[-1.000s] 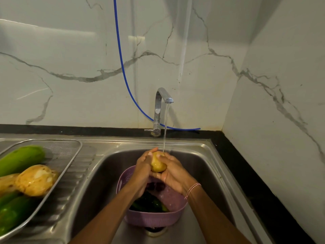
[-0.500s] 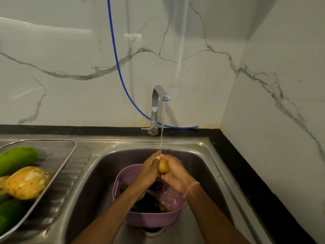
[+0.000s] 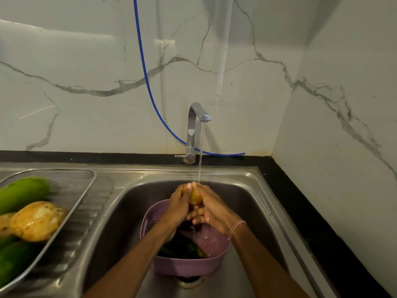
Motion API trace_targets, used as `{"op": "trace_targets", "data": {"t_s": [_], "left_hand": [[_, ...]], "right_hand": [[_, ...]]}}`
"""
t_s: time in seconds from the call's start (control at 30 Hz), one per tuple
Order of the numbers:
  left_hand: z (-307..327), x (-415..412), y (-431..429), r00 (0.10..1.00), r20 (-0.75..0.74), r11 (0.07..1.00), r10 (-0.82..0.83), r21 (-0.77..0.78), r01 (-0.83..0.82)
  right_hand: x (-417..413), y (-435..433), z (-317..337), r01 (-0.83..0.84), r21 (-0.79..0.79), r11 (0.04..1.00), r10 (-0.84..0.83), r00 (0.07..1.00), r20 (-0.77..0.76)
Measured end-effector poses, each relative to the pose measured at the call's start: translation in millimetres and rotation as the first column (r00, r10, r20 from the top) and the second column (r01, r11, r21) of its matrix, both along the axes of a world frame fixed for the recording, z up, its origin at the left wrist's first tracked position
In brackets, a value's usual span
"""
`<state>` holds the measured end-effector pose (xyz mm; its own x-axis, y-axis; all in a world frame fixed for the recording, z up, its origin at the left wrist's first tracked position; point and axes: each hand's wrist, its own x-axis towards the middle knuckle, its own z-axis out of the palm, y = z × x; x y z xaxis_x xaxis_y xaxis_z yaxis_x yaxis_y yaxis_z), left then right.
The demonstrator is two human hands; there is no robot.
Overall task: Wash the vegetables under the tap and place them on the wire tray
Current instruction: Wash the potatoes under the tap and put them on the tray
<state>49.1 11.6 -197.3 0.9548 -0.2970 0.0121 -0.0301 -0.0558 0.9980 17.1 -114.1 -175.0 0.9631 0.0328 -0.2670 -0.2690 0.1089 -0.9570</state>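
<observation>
Potato (image 3: 195,198) is clasped under the tap (image 3: 191,125), left hand (image 3: 178,207) and right hand (image 3: 214,209) grips curled round it.

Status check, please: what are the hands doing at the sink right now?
Left hand and right hand both gripping small yellow vegetable under running tap. Purple basket below holds more. Path to wire tray looks open.

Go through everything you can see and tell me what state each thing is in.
Tap: on, water running.
Potato: held under the stream, wet.
Left hand: grips the potato.
Right hand: grips the potato.
Purple colander: in the sink, holding dark green vegetables.
Wire tray: on the drainboard, partly filled with green and yellow vegetables.
</observation>
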Motion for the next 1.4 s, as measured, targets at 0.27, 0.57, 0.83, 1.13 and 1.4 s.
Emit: {"op": "trace_targets", "data": {"t_s": [0.27,0.57,0.83,1.13,1.4], "left_hand": [[0.7,-2.9,4.4,0.982,-0.164,0.995,-0.094,-0.043,0.088],[1.6,0.5,0.9,0.977,-0.175,0.986,-0.119,-0.139,0.095],[3.4,-5.7,2.9,0.959,-0.183,0.973,-0.217,-0.125,0.196],[3.2,-8.0,-0.2,0.962,-0.214,0.972,-0.172,-0.193,0.131],[6.0,-7.2,-7.2,0.911,-0.398,0.983,-0.103,-0.182,0.032]], "right_hand": [[14.6,-0.1,-20.5,0.195,-0.485,0.852,-0.103,0.972,0.209],[10.5,-13.0,-7.3,0.101,0.418,0.903,-0.141,0.988,0.067],[13.0,-0.1,-11.6,0.320,0.067,0.945,-0.325,0.943,0.073],[1.6,-15.4,-0.5,0.009,0.221,0.975,-0.031,0.995,0.100],[3.6,-7.0,-7.1,0.158,0.013,0.987,-0.153,0.934,0.324]]}}
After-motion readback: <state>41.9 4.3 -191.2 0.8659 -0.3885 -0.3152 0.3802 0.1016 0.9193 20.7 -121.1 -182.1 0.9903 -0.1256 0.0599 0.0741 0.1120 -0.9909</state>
